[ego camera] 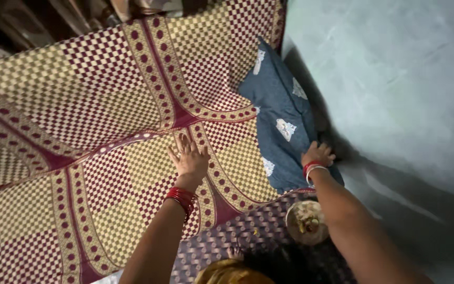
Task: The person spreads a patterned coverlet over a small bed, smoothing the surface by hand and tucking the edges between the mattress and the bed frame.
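Observation:
My left hand [189, 155] lies flat with fingers spread on a maroon and yellow checked bedsheet [80, 105] that covers the bed. Red bangles ring that wrist. My right hand [318, 153] rests on the near edge of a dark blue pillow [282, 110] with pale printed patches, beside the wall; its fingers curl over the pillow's edge. Red and white bangles sit on that wrist. The pillow lies along the right side of the bed against the wall.
A pale grey-green wall [395, 79] runs along the right. Below my arms is purple patterned cloth [227, 242] and a round pale item [306, 221] with something yellow on it. Dark wooden furniture [27, 21] stands beyond the bed's far edge.

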